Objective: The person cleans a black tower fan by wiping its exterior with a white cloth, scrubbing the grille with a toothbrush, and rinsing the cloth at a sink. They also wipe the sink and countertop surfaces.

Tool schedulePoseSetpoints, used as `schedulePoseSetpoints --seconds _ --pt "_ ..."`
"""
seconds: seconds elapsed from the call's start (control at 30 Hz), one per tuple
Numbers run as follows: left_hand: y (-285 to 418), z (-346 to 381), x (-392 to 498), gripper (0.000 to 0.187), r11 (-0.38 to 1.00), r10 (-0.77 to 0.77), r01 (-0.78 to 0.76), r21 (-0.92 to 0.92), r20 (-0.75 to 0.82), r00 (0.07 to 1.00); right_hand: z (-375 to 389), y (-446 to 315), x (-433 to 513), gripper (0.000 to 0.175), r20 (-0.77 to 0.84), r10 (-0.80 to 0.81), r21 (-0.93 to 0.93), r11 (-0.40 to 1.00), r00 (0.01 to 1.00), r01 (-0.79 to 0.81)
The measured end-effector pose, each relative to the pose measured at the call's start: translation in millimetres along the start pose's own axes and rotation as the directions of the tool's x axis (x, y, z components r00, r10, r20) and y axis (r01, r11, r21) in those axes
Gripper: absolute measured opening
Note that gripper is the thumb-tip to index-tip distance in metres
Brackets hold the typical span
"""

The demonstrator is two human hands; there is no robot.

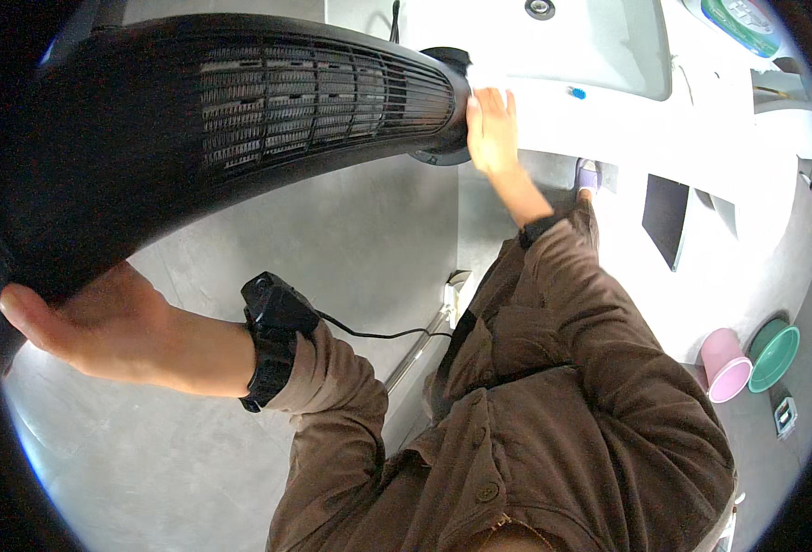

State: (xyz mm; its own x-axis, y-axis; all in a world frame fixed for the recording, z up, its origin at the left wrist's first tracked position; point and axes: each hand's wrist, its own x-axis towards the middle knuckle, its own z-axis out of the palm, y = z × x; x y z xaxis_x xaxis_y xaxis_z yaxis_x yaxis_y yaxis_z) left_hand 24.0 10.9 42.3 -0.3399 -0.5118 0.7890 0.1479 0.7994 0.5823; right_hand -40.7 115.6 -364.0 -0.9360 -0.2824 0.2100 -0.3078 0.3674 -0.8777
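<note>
A black tower fan or heater [295,96] with a slatted grille spans the upper left, its round base [440,155] by the white washbasin counter [551,131]. My left hand [95,324] holds its near end from below, with the thumb showing and the fingers hidden behind the housing. Beside the base, my right hand [494,131] lies with extended fingers against or very near its edge. Glare washes out the fingertips, so a grip there cannot be made out. A black device [278,307] with a cable is strapped to my left wrist.
The basin [585,41] lies at the top, with a small blue item [578,93] on its rim. A detergent container [744,24] stands at the upper right. Lower right are a pink bin [725,366] and a green basin [773,355]. A grey wall [351,228] is at the left.
</note>
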Motion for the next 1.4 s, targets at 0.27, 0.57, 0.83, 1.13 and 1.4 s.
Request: schedulePoseSetpoints --seconds 0.27,0.57,0.83,1.13,1.4 --pt "-4.6 -5.9 4.4 0.055 0.992 0.128 -0.128 0.0 0.076 0.989 -13.0 -9.7 -93.1 0.033 0.187 -0.104 -0.293 0.943 0.977 0.156" --pt "-32.8 -44.0 -203.9 0.07 0.85 -0.482 0.416 0.323 0.162 0.861 -66.8 -55.6 -110.5 0.03 0.478 0.51 0.363 0.626 0.715 -0.69" --pt "-128.5 -49.5 -351.1 0.047 -0.53 -0.754 0.734 -0.424 0.632 -0.179 -74.0 -88.5 -123.7 0.053 0.667 -0.138 0.201 0.98 0.732 0.001" --pt "-263.3 7.5 -314.6 0.044 0.504 -0.837 0.861 -0.064 0.208 0.506 -48.9 -22.4 -2.2 0.094 0.406 -0.128 -0.109 0.976 0.905 0.187" --pt "-254.0 0.7 -380.1 0.044 0.684 -0.587 -0.012 0.73 0.56 0.584 -30.3 11.9 4.6 0.117 0.491 -0.113 -0.212 0.946 0.864 0.244"
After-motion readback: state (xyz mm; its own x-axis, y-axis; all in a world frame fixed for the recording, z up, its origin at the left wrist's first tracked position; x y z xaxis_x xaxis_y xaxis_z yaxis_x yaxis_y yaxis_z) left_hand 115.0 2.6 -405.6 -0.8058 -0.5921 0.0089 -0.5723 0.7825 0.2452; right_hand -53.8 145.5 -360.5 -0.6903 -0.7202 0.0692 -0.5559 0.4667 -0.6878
